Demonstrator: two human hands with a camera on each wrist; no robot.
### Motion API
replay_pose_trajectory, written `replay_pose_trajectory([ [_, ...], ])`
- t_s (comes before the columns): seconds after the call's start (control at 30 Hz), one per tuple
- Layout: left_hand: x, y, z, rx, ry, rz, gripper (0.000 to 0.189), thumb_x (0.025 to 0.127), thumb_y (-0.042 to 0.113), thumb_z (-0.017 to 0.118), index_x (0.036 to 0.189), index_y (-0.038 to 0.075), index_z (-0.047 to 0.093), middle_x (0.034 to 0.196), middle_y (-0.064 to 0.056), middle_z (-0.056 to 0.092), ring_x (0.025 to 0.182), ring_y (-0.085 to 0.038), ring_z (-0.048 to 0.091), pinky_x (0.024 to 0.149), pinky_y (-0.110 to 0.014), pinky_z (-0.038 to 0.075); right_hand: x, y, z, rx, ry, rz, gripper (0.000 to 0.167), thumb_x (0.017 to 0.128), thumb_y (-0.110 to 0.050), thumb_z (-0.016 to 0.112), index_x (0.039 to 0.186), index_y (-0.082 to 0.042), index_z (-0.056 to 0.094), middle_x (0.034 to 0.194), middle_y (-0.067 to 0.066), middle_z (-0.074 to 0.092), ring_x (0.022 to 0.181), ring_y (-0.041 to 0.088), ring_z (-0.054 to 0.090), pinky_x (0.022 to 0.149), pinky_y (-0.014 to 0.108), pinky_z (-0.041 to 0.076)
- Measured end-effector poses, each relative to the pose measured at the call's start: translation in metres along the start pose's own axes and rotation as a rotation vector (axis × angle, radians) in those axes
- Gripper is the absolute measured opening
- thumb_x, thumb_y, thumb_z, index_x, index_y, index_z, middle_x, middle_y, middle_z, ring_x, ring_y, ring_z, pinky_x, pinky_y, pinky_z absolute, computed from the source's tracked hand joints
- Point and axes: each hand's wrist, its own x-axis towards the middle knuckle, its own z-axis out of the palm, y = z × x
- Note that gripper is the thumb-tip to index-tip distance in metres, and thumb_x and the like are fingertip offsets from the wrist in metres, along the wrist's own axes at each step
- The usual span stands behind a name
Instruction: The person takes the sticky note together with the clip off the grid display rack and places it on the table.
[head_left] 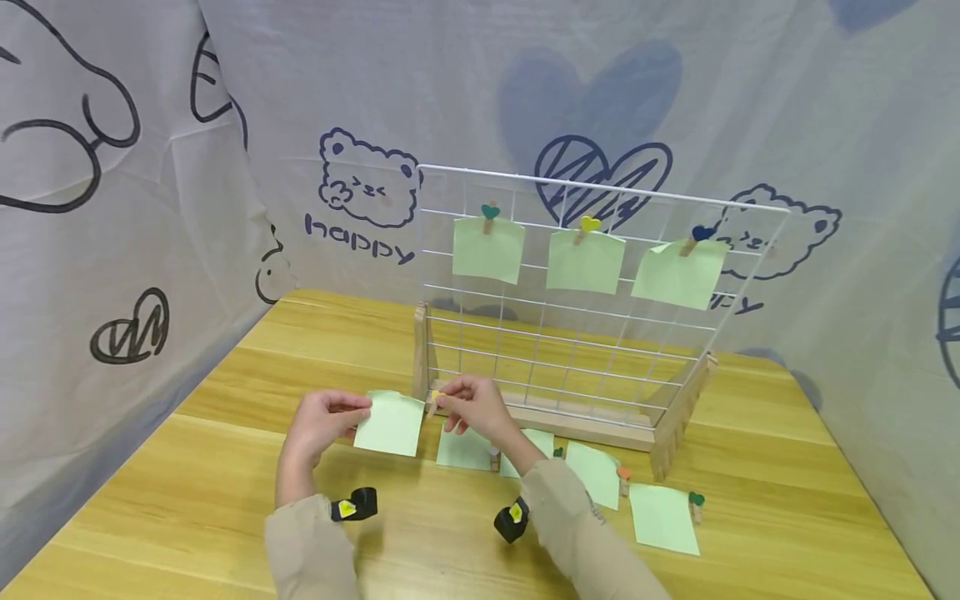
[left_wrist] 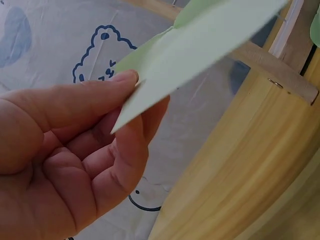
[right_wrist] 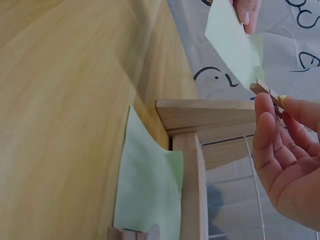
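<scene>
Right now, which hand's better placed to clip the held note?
Likely the right hand: it pinches the yellow-heart clip near the green note. The left hand is busy holding that note.

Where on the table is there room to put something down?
The wooden table is bare between its left edge and the left hand, and right of the wire grid rack. It's crowded along the rack's front: four pale green paper notes and heart-topped clothespins lie there, with the right hand above.
</scene>
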Motion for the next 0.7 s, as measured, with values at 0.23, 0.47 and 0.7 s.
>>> replay_pose_trajectory([
  [0.23, -0.001, -0.009, -0.002, -0.034, -0.031, 0.001, 0.023, 0.08, -0.002, 0.062, 0.099, -0.015, 0.06, 0.088, -0.012, 0.063, 0.067, -0.012, 0.055, 0.058, -0.027, 0.05, 0.001, 0.008, 0.007, -0.038, 0.031, 0.004, 0.012, 0.084, -0.005, 0.06, 0.087, 0.007, 0.061, 0.079, 0.014, 0.063, 0.053, 0.027, 0.06, 0.041, 0.025, 0.046],
  [0.47, 0.0, -0.018, -0.005, -0.041, -0.066, -0.028, 0.023, 0.08, -0.004, 0.061, 0.1, -0.015, 0.059, 0.088, -0.012, 0.063, 0.065, -0.013, 0.054, 0.058, -0.026, 0.049, 0.002, 0.016, 0.011, -0.055, 0.083, 0.062, 0.012, 0.084, -0.006, 0.061, 0.085, 0.006, 0.063, 0.081, 0.017, 0.062, 0.047, 0.012, 0.056, 0.04, 0.022, 0.045],
  [0.7, 0.0, -0.025, -0.005, -0.008, -0.114, -0.05, 0.02, 0.08, -0.006, 0.06, 0.097, -0.016, 0.059, 0.08, -0.01, 0.061, 0.056, -0.015, 0.051, 0.057, -0.029, 0.047, 0.006, 0.02, 0.014, -0.121, 0.033, 0.2, 0.011, 0.082, -0.002, 0.061, 0.08, 0.008, 0.064, 0.077, 0.022, 0.063, 0.044, 0.011, 0.055, 0.039, 0.022, 0.045],
])
